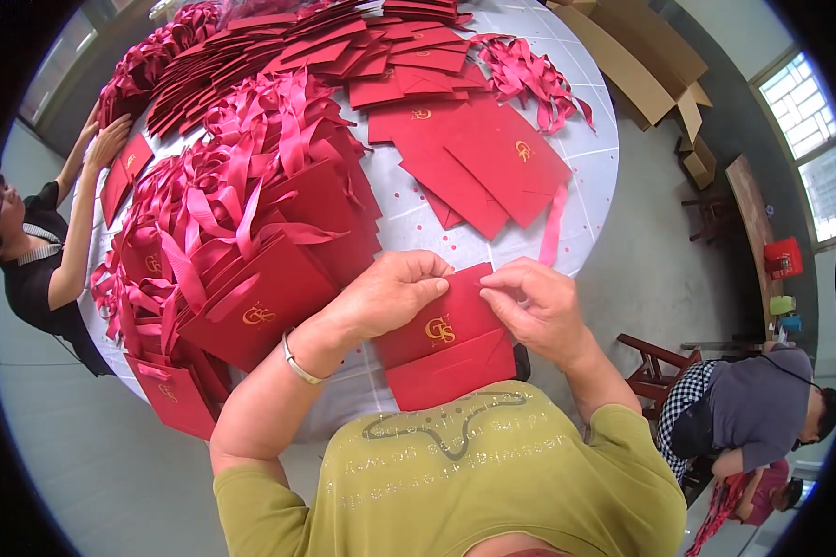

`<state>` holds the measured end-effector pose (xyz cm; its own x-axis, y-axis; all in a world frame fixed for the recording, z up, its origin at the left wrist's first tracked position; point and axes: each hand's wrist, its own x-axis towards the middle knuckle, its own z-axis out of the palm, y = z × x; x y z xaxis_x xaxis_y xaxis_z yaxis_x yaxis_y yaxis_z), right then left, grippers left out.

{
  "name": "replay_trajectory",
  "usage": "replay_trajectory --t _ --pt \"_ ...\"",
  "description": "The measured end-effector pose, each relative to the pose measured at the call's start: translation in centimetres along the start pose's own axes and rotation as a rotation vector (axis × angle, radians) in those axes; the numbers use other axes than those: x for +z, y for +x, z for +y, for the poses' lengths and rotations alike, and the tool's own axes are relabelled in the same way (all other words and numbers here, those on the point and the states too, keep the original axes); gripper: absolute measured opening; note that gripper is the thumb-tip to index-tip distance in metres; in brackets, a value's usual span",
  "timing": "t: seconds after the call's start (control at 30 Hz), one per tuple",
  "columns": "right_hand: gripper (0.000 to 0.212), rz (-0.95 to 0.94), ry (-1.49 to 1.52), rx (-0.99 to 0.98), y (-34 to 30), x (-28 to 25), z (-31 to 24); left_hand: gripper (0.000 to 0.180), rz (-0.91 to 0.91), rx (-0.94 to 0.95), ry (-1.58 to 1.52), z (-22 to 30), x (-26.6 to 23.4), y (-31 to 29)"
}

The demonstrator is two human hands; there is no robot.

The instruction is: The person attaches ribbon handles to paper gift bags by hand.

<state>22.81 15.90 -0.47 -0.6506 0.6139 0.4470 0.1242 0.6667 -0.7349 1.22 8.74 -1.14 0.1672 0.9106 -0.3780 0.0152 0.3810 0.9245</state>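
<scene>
A flat red paper gift bag (450, 327) with a gold emblem lies at the near table edge, close against my body, its folded bottom flap toward me. My left hand (395, 295) pinches its top edge at the left, thumb and finger together. At the top right corner, my right hand (537, 306) is also closed in a pinch on the bag's edge. A pink ribbon (554, 227) runs down the table to behind my right hand; whether its end is between my fingers is hidden. Beside my left forearm stand many red bags (274, 297) with pink ribbon handles.
Flat red bags (506, 162) without handles lie fanned ahead, with loose pink ribbons (534, 79) beyond them on the white-covered round table (594, 153). At the left, a co-worker (51, 241) reaches over more bags. Open cardboard boxes (636, 65) and another person (743, 404) are at the right.
</scene>
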Motion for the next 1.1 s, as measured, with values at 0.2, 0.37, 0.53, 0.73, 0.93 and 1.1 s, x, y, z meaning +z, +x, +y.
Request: replay_trajectory --t 0.2,0.37,0.53,0.73,0.93,1.1 --pt "0.017 -0.032 0.017 -0.072 0.3 0.9 0.6 0.015 0.017 -0.004 0.069 0.2 -0.1 0.0" --pt "0.016 -0.029 0.011 -0.071 0.4 1.2 0.7 0.016 0.003 0.018 0.066 -0.5 -0.2 0.3" --pt "0.016 -0.130 -0.091 -0.177 0.6 0.4 0.3 0.017 0.012 0.047 -0.012 -0.4 0.0 0.0" --pt "0.014 -0.098 -0.013 -0.004 0.0 -0.9 -0.6 0.018 -0.038 0.028 -0.126 -0.1 -0.3 -0.1" --pt "0.014 -0.008 -0.003 -0.016 0.3 -0.3 -0.8 0.023 -0.037 -0.001 -0.082 0.2 -0.3 -0.1" --pt "0.014 -0.026 -0.025 -0.036 0.4 0.2 -0.7 0.027 -0.024 -0.023 -0.083 0.3 -0.1 -0.1"
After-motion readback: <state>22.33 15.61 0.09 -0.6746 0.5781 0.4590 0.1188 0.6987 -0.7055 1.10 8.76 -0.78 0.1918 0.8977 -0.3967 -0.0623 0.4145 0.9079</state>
